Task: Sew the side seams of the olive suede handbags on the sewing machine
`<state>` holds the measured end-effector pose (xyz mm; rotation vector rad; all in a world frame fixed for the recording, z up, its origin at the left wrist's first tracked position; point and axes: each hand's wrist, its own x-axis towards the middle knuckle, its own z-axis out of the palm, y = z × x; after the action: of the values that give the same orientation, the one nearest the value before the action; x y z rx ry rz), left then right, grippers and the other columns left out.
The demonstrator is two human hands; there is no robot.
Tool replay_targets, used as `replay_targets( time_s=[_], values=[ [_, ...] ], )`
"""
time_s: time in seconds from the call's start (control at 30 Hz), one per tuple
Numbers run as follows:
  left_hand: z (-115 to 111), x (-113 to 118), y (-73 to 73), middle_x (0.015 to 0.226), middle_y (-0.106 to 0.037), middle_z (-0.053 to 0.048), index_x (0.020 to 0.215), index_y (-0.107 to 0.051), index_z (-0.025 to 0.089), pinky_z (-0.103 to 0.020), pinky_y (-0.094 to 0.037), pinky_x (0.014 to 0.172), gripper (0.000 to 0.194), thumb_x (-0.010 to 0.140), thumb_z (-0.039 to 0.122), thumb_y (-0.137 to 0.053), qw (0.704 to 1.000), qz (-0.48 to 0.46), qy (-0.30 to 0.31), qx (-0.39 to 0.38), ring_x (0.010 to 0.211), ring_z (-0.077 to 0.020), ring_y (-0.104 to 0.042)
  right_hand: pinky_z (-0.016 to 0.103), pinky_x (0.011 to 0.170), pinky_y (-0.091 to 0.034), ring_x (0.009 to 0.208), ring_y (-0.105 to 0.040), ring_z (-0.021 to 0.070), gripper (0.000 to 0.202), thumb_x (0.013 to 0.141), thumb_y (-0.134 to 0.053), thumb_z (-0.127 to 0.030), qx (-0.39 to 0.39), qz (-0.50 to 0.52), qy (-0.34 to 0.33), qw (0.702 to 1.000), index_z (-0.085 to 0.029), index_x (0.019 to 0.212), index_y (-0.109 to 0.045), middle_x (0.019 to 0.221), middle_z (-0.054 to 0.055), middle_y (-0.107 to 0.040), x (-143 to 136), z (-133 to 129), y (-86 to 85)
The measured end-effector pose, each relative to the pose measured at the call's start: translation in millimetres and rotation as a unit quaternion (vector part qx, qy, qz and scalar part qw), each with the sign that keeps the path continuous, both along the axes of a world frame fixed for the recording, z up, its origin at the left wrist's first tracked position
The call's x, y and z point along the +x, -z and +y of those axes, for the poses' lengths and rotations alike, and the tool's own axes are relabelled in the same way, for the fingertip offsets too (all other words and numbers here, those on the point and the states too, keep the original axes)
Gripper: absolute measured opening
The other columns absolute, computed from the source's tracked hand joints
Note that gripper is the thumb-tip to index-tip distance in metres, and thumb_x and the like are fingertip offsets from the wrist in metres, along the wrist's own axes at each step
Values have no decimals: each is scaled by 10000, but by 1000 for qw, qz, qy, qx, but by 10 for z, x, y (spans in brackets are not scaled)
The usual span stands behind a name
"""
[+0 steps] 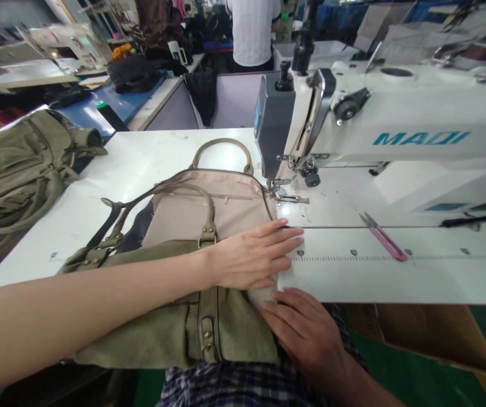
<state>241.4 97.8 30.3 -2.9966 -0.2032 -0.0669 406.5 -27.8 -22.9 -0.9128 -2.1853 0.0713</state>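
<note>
An olive-green handbag (141, 316) lies across the near edge of the sewing table, its beige lining (179, 217) spread out flat. One edge of the bag, along a dark zipper, reaches the presser foot of the sewing machine (274, 189). My left hand (253, 254) rests flat on the lining's right edge, fingers stretched toward the machine. Just below it, my right hand (304, 325) lies against the same edge at the table's front, fingers extended. Whether either hand pinches the fabric underneath is hidden. Two rolled handles (221, 141) stand up from the bag.
Pink-handled thread snips (385, 240) lie on the white table (331, 277) to the right. More olive bags (17, 169) are piled at the left. A cardboard box (429, 333) stands below the table. A person in a white shirt (252, 31) is at the back.
</note>
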Motion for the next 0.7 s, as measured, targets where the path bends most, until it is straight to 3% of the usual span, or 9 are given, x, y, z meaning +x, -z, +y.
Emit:
replay_targets(
  time_s=[0.07, 0.13, 0.2, 0.3, 0.37, 0.43, 0.53, 0.6, 0.7],
  values=[
    [128, 68, 40, 1186, -610, -142, 1168, -561, 130, -435, -283, 1124, 382, 938, 424, -479, 1000, 1, -5, 18, 1174, -261, -532, 307, 892, -480, 878, -645, 161, 338, 1000, -364, -153, 3, -6, -13, 1000, -129, 904, -686, 886, 37, -738, 11, 33, -38],
    [237, 33, 45, 977, -638, -88, 1327, -452, 148, -388, -431, 914, 391, 966, 298, -441, 997, 17, -60, 36, 900, -219, -611, 310, 865, -498, 867, -650, 164, 328, 995, -374, -155, 6, -7, -24, 1000, -130, 893, -685, 877, 41, -739, 25, 53, -50],
    [307, -98, 12, 924, -627, -75, 1393, -397, 168, -360, -439, 729, 452, 950, 244, -450, 984, 45, -168, 48, 783, -218, -606, 307, 853, -510, 867, -653, 162, 323, 994, -379, -158, 10, -1, -32, 999, -132, 895, -686, 877, 46, -740, 33, 68, -49],
    [324, -337, -52, 867, -641, -108, 1364, -464, 117, -391, -412, 698, 464, 937, 299, -467, 952, 84, -289, 50, 762, -256, -610, 286, 859, -524, 868, -657, 150, 328, 989, -376, -140, 12, 10, -39, 999, -129, 876, -684, 871, 49, -740, 33, 92, -59],
    [292, -421, -68, 909, -660, -145, 1330, -502, 67, -425, -399, 805, 418, 942, 205, -431, 952, 85, -285, 68, 846, -270, -615, 268, 864, -531, 844, -664, 144, 363, 993, -346, -132, 12, 7, -40, 999, -126, 854, -682, 842, 46, -737, 31, 113, -83],
    [258, -418, -61, 1072, -656, -155, 1274, -549, 75, -431, -340, 959, 382, 924, 81, -396, 972, 66, -213, 79, 995, -261, -592, 253, 849, -541, 808, -672, 138, 405, 998, -312, -127, 20, -2, -38, 999, -131, 832, -682, 805, 36, -735, 39, 141, -110],
    [245, -333, -58, 1261, -606, -69, 1249, -555, 189, -378, -338, 979, 364, 938, 78, -404, 994, 37, -101, -10, 1082, -207, -559, 238, 789, -563, 739, -681, 131, 403, 985, -337, -100, 45, -11, -42, 998, -150, 779, -679, 753, 6, -733, 90, 186, -122],
    [265, -301, -76, 1297, -589, -28, 1241, -543, 249, -353, -392, 863, 306, 960, 191, -435, 988, 30, -112, -104, 1083, -200, -555, 232, 775, -576, 724, -686, 131, 366, 965, -385, -82, 56, -22, -53, 997, -164, 768, -684, 750, -5, -738, 149, 207, -95],
    [315, -346, -108, 1341, -556, -63, 1172, -569, 226, -352, -413, 802, 296, 942, 393, -486, 966, 21, -205, -157, 1112, -244, -531, 207, 774, -587, 740, -691, 128, 353, 971, -399, -122, 39, -26, -50, 998, -191, 808, -704, 764, 6, -746, 242, 226, -5]
  ],
)
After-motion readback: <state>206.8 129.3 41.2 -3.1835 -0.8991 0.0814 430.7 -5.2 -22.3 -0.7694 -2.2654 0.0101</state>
